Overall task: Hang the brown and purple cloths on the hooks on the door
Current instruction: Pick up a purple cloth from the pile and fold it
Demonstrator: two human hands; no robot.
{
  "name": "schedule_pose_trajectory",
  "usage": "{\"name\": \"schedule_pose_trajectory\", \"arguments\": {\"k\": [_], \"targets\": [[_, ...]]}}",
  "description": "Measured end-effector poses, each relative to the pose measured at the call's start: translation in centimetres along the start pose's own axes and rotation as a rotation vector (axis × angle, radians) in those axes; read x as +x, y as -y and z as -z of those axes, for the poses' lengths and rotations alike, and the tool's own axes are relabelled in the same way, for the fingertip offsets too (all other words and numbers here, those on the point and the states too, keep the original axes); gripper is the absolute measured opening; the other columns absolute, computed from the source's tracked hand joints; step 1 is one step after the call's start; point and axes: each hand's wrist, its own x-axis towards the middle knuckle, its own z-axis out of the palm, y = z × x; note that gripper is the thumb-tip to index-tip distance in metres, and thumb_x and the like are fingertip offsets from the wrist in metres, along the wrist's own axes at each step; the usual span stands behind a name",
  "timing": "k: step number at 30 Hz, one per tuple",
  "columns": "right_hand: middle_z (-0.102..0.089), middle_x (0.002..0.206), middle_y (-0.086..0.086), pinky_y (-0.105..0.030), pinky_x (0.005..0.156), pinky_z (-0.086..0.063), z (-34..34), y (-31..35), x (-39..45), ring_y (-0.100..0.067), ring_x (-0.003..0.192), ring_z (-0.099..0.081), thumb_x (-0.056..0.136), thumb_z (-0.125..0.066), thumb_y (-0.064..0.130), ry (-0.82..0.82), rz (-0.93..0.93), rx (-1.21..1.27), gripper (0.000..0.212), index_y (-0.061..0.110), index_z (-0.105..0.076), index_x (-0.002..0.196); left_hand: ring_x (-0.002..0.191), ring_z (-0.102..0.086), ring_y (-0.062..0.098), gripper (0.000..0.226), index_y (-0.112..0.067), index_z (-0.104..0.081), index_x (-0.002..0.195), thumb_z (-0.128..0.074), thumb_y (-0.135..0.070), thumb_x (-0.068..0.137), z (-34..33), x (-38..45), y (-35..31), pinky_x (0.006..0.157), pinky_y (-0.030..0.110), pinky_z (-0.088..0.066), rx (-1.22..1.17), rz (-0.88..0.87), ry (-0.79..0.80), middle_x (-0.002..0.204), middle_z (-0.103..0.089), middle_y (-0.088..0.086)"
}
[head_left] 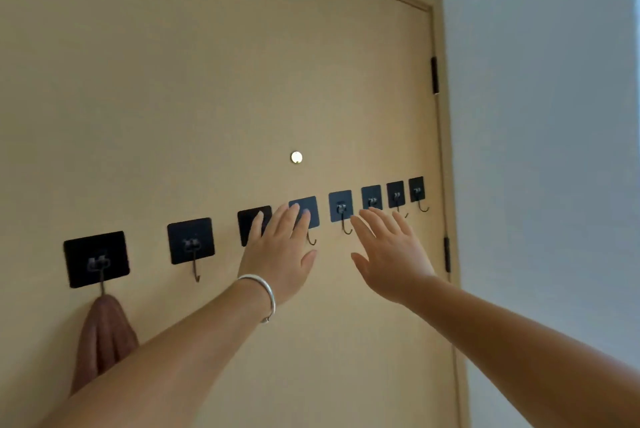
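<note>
Nothing is held in either grip: the left hand (280, 251) and the right hand (389, 254) are both spread wide, fingers straight, and raised in front of the door (207, 98). The left fingers (289, 216) overlap two black hook pads in the middle of the row of hooks (341, 211). A silver bracelet (265, 292) is worn on the left wrist. The brown cloth (104, 337) is hung from the leftmost hook (97, 259). A round peephole (296, 157) is seen above the row.
</note>
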Motion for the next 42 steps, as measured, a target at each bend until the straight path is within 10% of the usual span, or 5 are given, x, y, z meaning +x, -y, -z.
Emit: {"name": "schedule_pose_trajectory", "arguments": {"k": [12,22,42], "targets": [[-0.031,0.154,-0.003,-0.045,0.119,-0.008,13.6,-14.5,-18.9,-0.022,0.145,-0.022,0.096,-0.04,0.045,0.193,-0.457,-0.404,0.062,0.017,-0.028,0.15,0.147,-0.003,0.019,0.07,-0.017,-0.008,0.153,-0.029,-0.052,0.096,-0.1,2.9,-25.7,0.117,0.048,-0.007,-0.508,-0.367,-0.025,0.16,-0.011,0.003],[-0.039,0.148,-0.007,-0.049,0.115,-0.02,32.2,-21.0,-37.4,-0.026,0.139,-0.033,0.092,-0.05,0.043,0.285,-0.855,-0.773,0.06,0.016,-0.038,0.145,0.147,-0.009,0.018,0.069,-0.021,-0.013,0.152,-0.034,-0.054,0.095,14.0,-2.2,-49.3,0.117,0.049,-0.008,-0.89,-0.743,-0.134,0.159,-0.016,0.001],[-0.036,0.15,-0.005,-0.047,0.116,-0.019,69.2,-10.6,-67.0,-0.023,0.139,-0.029,0.097,-0.039,0.046,0.339,-1.497,-1.43,0.055,0.021,-0.034,0.145,0.148,-0.002,0.018,0.07,-0.025,-0.003,0.153,-0.03,-0.054,0.096,50.3,-26.7,-76.7,0.119,0.049,-0.002,-1.386,-1.39,-0.345,0.161,-0.007,0.0]]}}
